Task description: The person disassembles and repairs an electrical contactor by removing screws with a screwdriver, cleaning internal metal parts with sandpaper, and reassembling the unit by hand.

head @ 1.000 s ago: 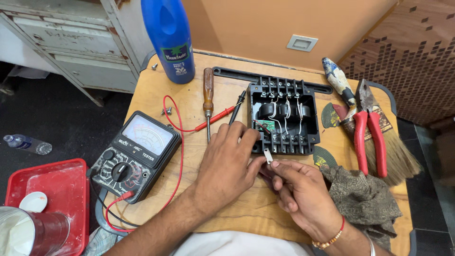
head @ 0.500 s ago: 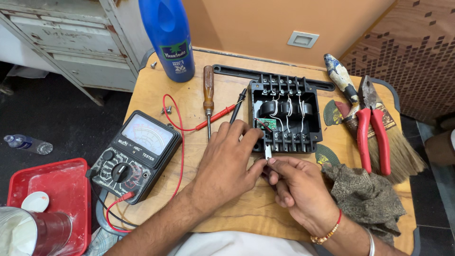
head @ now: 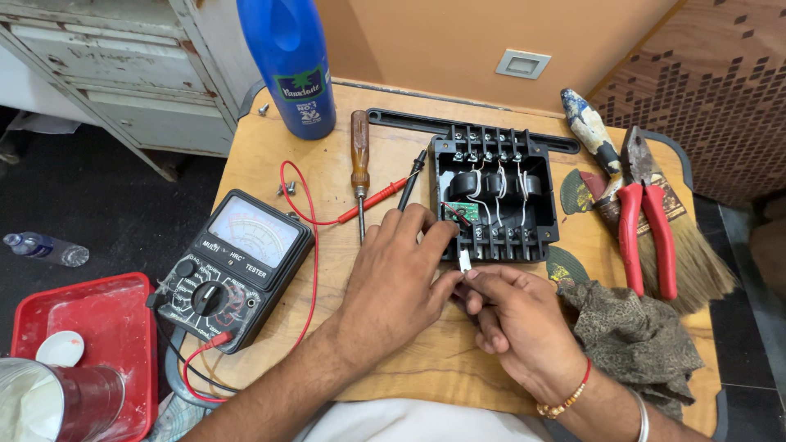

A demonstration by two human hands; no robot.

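Matt black plastic housing [head: 495, 196]; smooth wooden tabletop [head: 426, 360]; glossy blue plastic bottle [head: 288, 57]; rough patterned cloth [head: 630, 340]

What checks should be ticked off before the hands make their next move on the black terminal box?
1. Black terminal box flat on wooden table: ok.
2. Left hand steadying the box's near-left corner: ok.
3. Small white piece pinched between fingers of both hands, right hand included: ok.
4. Probes lying clear of the box's wiring: ok.
5. Multimeter dial setting: cannot tell.
6. Screwdriver and pliers within reach: ok.
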